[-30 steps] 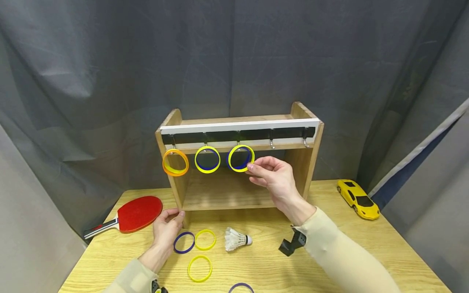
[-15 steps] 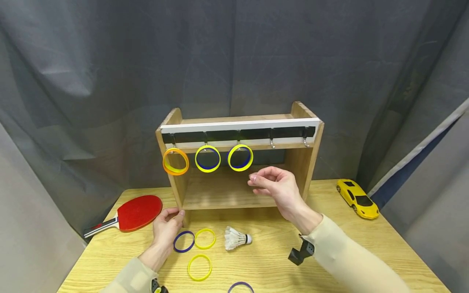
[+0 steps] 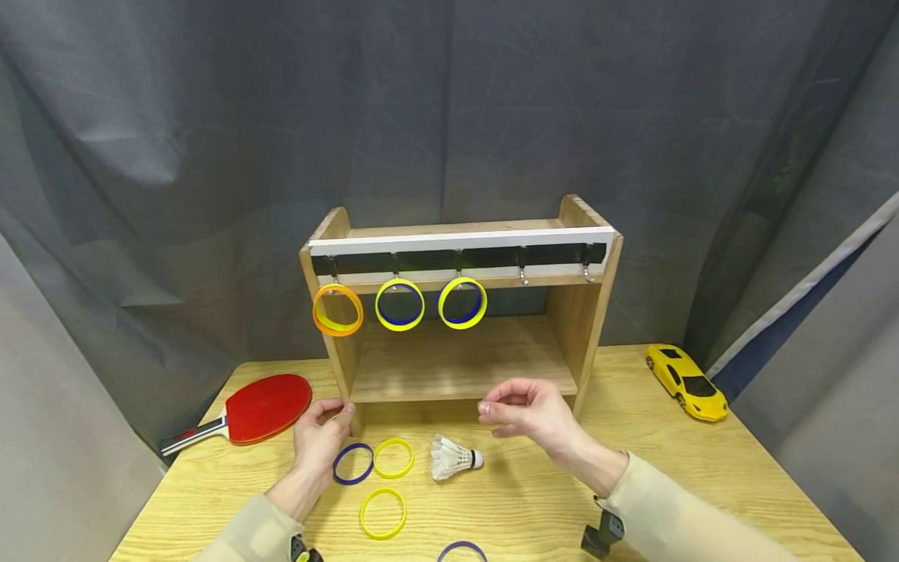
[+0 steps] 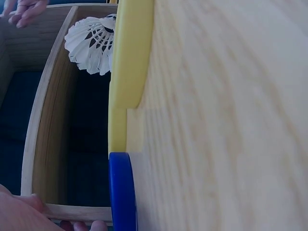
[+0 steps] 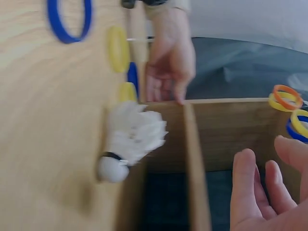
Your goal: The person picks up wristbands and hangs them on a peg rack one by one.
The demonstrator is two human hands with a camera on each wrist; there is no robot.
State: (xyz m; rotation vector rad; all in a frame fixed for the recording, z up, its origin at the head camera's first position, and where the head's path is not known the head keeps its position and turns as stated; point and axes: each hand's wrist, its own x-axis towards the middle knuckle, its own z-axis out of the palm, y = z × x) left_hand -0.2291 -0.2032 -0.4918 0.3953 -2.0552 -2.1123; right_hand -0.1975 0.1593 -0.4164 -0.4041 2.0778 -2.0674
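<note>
A small wooden shelf (image 3: 463,359) stands on the table with a row of hooks along its front. My left hand (image 3: 321,437) grips the lower left side of it, thumb on one face and fingers behind, as the left wrist view shows. From the left hook hang an orange and a yellow ring (image 3: 339,334). Yellow and blue rings (image 3: 400,328) hang in a pair on the second hook, and another such pair (image 3: 463,325) on the third. My right hand (image 3: 534,414), fingers loosely bent and holding nothing, hovers before the shelf's right part, above and right of the shuttlecock (image 3: 453,458).
Several loose rings lie in front: a blue ring (image 3: 335,468), a yellow ring (image 3: 376,460), a nearer yellow ring (image 3: 363,519) and a purple ring (image 3: 462,544) at the lower edge. A red paddle (image 3: 267,410) lies left; a yellow toy car (image 3: 684,382) stands right.
My right hand has let go of the yellow ring on the third hook and moved down toward the table. The rings hang freely there. My left hand has stayed at the shelf.
</note>
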